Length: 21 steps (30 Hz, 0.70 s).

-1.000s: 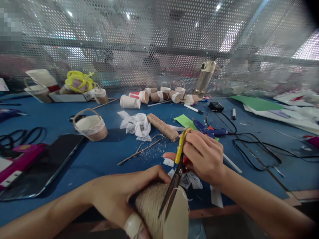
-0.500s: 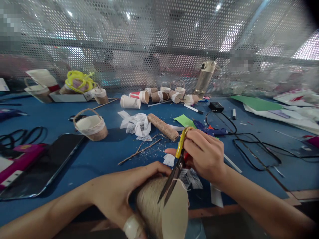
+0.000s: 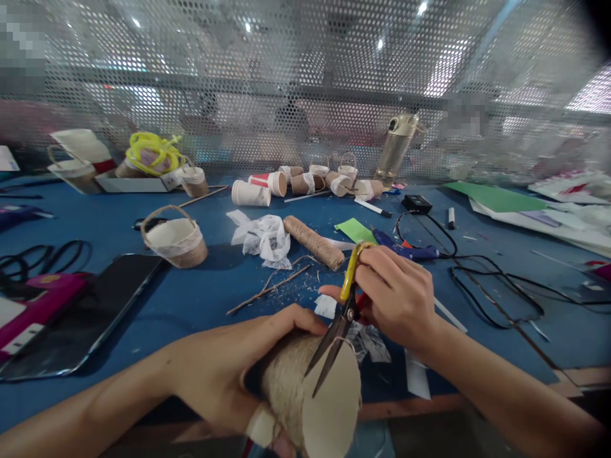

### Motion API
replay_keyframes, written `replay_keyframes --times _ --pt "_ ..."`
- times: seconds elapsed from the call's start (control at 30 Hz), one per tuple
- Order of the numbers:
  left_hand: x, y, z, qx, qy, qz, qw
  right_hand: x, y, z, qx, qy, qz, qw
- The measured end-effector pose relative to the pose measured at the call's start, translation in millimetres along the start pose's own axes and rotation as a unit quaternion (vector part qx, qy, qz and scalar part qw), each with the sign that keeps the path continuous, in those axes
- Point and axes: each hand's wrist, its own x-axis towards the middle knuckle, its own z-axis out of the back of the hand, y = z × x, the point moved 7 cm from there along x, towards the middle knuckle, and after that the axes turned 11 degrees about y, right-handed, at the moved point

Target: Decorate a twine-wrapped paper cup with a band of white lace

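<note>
My left hand is wrapped round a twine-covered paper cup, tipped so that its pale round base faces right. A whitish wrap circles one of that hand's fingers. In my right hand are scissors with yellow and red handles and dark blades. The blades are slightly parted and point down to the left, over the rim of the cup's base. A thin loose strand of twine curls at the top of that rim, beside the blades. Most of my left fingers are hidden behind the cup.
Beyond my hands lie a twine roll, crumpled white lace, a twig and a blue glue gun. At left are a small basket and a phone. A bottle stands by the mesh panel.
The cup has turned slightly, showing more of its base, and my left fingers have shifted under it. The scissors stay at the rim, blades a little wider apart.
</note>
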Motion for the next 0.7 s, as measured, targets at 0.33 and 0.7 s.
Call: replay_keyframes --times 0.33,0.7 --pt "-0.2 -9.7 3.4 0.062 -0.030 -0.006 0.998 -1.5 -1.2 -2.4 -0.016 0.017 -0.009 1.000" --pt "0.8 -10.3 3.4 0.082 -0.034 0.005 0.996 -2.7 -0.3 -1.9 -0.014 0.017 -0.015 1.000"
